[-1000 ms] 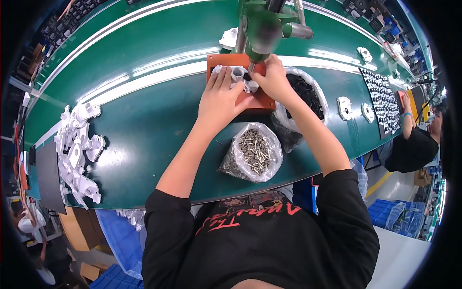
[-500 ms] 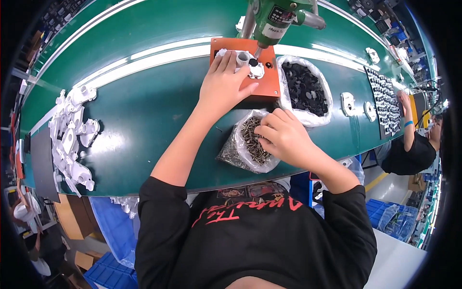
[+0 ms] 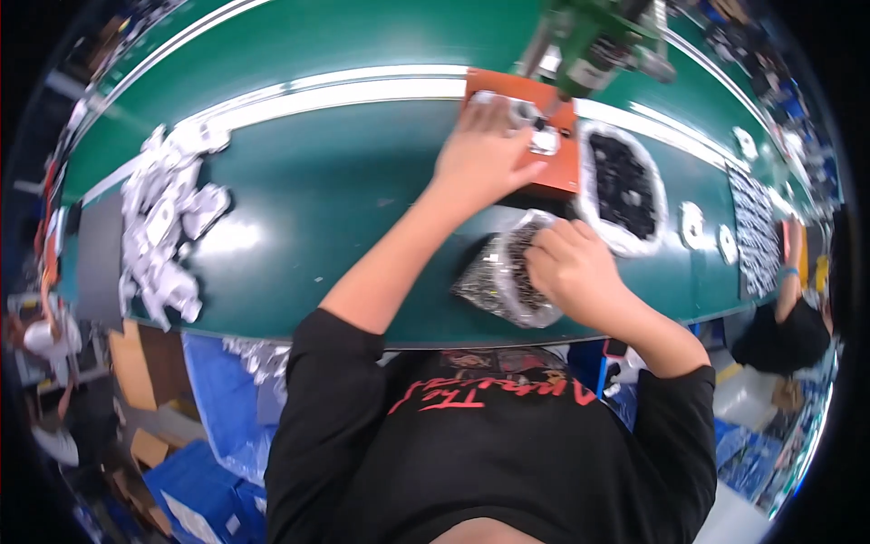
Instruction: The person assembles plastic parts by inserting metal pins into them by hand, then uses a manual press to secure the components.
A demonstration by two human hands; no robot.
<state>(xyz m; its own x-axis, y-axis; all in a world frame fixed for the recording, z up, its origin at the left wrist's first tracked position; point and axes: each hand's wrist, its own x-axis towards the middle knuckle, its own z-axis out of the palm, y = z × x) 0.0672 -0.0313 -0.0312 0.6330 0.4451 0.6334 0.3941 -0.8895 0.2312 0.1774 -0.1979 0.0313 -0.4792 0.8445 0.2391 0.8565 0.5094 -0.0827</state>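
Observation:
My left hand [image 3: 482, 156] lies over a white plastic part [image 3: 544, 142] set on an orange block [image 3: 559, 174]. Its fingers stretch across the part and the thumb stands apart from them. Close above the part is the lower tip of a green bench machine [image 3: 594, 56]. My right hand [image 3: 578, 276] has its fingers bent together at the mouth of a clear plastic bag of small metal screws [image 3: 489, 283]. Its fingertips are partly hidden among the screws, so what they pinch cannot be made out. The picture is blurred by motion.
Right of the block stands a white-lined bag [image 3: 659, 210] of black pieces. White plastic parts [image 3: 168, 222] are heaped at the left beside a dark sheet [image 3: 100, 258]. Two round white parts [image 3: 692, 225] lie near a panel of rowed parts [image 3: 754, 231]. A co-worker [image 3: 787, 340] is at far right.
The whole view has swung, so the bench and both hands sit farther right in the picture. My left hand stays on the white part, my right at the screw bag.

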